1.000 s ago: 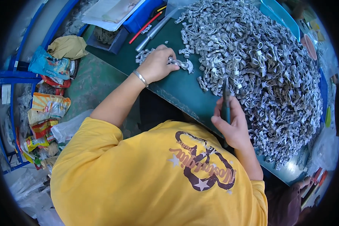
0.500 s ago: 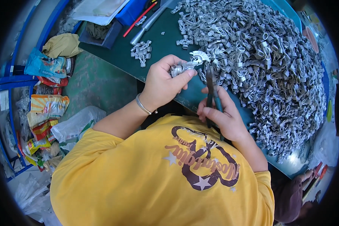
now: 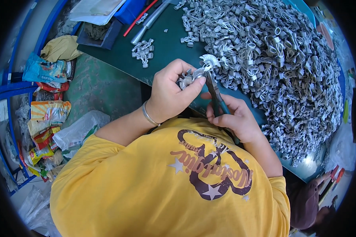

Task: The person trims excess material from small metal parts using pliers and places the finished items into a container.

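Observation:
My left hand (image 3: 166,93) is closed around a silvery cast metal piece (image 3: 209,61), whose fan-shaped ridged end sticks out past the thumb. More grey metal parts show between its fingers; how many is hidden. My right hand (image 3: 239,118) is wrapped around dark pliers (image 3: 213,89) with green grips. The jaws point away from me and touch the metal piece just beyond my left thumb. Whether they are closed on it is too small to tell. Ahead and to the right lies a big heap of small grey looped metal parts (image 3: 261,59).
On the green table (image 3: 118,59) a few loose looped parts (image 3: 143,51) lie left of the heap, near a metal rod (image 3: 150,23) and a red stick (image 3: 140,17). A dark bin (image 3: 103,37) stands at its left corner. Crumpled packets (image 3: 47,110) line a blue rack.
The pliers have moved left and up, from beside the metal piece to touching it. My left hand keeps its hold. The whole view has shifted slightly.

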A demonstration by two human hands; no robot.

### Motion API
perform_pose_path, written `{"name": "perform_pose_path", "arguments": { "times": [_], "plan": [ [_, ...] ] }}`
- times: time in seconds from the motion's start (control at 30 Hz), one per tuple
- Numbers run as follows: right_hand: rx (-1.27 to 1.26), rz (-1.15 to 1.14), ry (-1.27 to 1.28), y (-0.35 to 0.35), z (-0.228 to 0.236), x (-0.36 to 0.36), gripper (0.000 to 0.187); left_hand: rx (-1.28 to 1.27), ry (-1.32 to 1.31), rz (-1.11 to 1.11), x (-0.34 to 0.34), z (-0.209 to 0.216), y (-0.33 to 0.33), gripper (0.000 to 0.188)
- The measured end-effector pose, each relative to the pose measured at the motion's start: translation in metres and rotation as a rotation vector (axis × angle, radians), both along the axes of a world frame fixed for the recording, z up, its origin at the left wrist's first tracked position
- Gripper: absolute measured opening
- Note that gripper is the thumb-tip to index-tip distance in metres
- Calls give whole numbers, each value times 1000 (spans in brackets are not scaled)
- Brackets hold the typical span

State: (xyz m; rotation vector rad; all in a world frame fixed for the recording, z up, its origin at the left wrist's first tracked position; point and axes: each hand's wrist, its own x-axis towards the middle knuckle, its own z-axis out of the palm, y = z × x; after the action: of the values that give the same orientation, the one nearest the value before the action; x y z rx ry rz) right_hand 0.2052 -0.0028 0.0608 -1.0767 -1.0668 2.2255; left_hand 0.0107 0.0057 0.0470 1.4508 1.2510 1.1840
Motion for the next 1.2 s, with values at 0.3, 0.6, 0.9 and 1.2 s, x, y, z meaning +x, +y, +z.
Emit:
{"name": "perform_pose_path", "arguments": {
  "times": [0.3,0.6,0.9,1.2],
  "plan": [
    [-310,30,359,-4,-17,9,49,279,142,-89,-3,3,-6,13],
    [240,-6,-195,-13,-12,2,43,-404,-311,-182,-6,5,-9,13],
    [1403,155,-1136,0,29,14,71,-495,-422,-33,0,7,-6,14],
    [1494,263,-1298,2,33,10,74,-130,59,-41,1,-1,-16,10]
  ]
}}
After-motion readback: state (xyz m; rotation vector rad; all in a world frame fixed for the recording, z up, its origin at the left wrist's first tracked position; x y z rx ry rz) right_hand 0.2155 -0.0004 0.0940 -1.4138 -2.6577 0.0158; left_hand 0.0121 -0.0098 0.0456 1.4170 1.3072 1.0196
